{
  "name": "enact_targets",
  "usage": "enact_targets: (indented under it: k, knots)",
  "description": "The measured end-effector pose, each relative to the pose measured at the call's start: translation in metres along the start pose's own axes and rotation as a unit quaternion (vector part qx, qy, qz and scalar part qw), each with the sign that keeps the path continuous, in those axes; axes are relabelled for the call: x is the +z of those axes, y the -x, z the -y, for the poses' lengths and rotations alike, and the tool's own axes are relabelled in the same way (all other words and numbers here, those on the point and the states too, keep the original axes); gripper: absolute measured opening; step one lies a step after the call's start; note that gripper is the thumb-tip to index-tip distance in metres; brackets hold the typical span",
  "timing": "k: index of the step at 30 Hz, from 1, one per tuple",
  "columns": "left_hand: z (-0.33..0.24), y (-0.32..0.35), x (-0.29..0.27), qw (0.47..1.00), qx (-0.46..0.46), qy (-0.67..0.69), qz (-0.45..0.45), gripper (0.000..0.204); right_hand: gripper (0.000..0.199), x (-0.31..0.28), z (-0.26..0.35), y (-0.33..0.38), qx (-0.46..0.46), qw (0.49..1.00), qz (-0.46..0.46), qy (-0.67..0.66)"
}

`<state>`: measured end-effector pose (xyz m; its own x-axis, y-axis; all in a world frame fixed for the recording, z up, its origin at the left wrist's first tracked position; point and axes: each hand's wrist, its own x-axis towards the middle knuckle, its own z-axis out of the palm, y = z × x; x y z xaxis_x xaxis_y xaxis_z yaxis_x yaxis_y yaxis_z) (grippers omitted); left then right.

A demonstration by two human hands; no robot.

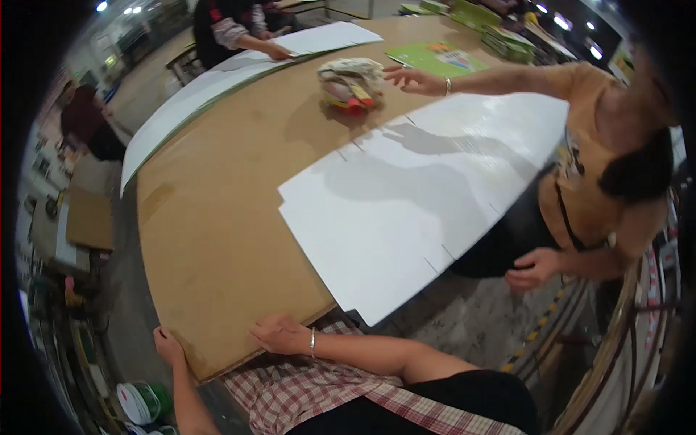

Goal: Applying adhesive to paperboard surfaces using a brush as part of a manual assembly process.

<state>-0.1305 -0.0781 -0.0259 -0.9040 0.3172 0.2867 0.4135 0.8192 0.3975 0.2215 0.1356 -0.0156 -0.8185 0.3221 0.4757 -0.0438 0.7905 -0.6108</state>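
Note:
A large brown board covers the table in front of me. My left hand curls around its near left corner. My right hand, with a bracelet at the wrist, lies flat on the board's near edge, fingers spread and holding nothing. A big white sheet of cut cardboard lies across the right half of the board and sticks out past the near edge, a little to the right of my right hand.
A co-worker in an orange top leans in from the right, one hand reaching toward a bundle of cloth. Another person presses on white sheets at the far end. Green printed sheets lie beyond. A tape roll sits on the floor.

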Motion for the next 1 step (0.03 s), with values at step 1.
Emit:
enact_targets:
  k: [1]
  knots:
    - [0.0047,-0.0047,0.0034,0.998,-0.025,0.053,0.035,0.031,0.021,0.0024,-0.0014,-0.0009,-0.003,1.000,0.001,0.011]
